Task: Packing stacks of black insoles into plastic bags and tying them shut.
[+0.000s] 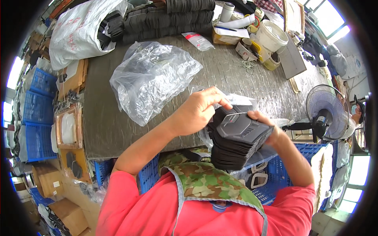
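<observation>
Many flat black moulded pieces (236, 137), stacked, fanned.

Stack of black moulded trays (236, 141) held between left hand (195, 112) and right hand (267, 128) above grey desk (110, 118), crumpled clear plastic bag (151, 76) beside.

Black moulded stack (236, 137); camouflage apron (204, 183) over red shirt (157, 212); blue crates (37, 114); grey table (220, 74).

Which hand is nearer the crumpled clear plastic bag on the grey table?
Left. The left hand grips the top of the stack of dark moulded plastic parts, just right of the crumpled clear plastic bag. The right hand holds the stack's far side, farther away.
</observation>
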A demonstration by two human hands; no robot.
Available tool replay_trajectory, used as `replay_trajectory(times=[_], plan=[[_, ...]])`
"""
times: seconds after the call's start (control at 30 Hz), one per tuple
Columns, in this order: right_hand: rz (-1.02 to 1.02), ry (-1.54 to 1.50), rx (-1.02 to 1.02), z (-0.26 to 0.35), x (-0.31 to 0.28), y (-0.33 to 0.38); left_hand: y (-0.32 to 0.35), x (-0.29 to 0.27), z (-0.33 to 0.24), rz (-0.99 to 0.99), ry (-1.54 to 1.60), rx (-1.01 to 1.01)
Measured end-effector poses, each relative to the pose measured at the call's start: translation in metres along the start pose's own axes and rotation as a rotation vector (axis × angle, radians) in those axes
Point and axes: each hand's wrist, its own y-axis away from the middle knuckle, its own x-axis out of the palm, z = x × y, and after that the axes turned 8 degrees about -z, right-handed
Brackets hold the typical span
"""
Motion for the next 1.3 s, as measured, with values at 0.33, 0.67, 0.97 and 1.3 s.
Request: replay_trajectory(times=[0.33,0.67,0.97,1.3], plan=[[-0.308,-0.517,-0.353,-0.094,-0.003,0.031,0.032,0.039,-0.021,-0.072,0.142,0.080],[-0.610,-0.546,-0.520,-0.112,0.005,0.049,0.057,0.047,-0.012,-0.002,0.193,0.132],[-0.586,-0.518,-0.586,-0.118,0.017,0.043,0.067,0.059,0.015,-0.236,-0.198,0.191],[-0.635,-0.533,-0.693,-0.127,0.035,0.031,0.092,0.087,0.067,-0.339,0.379,-0.619]])
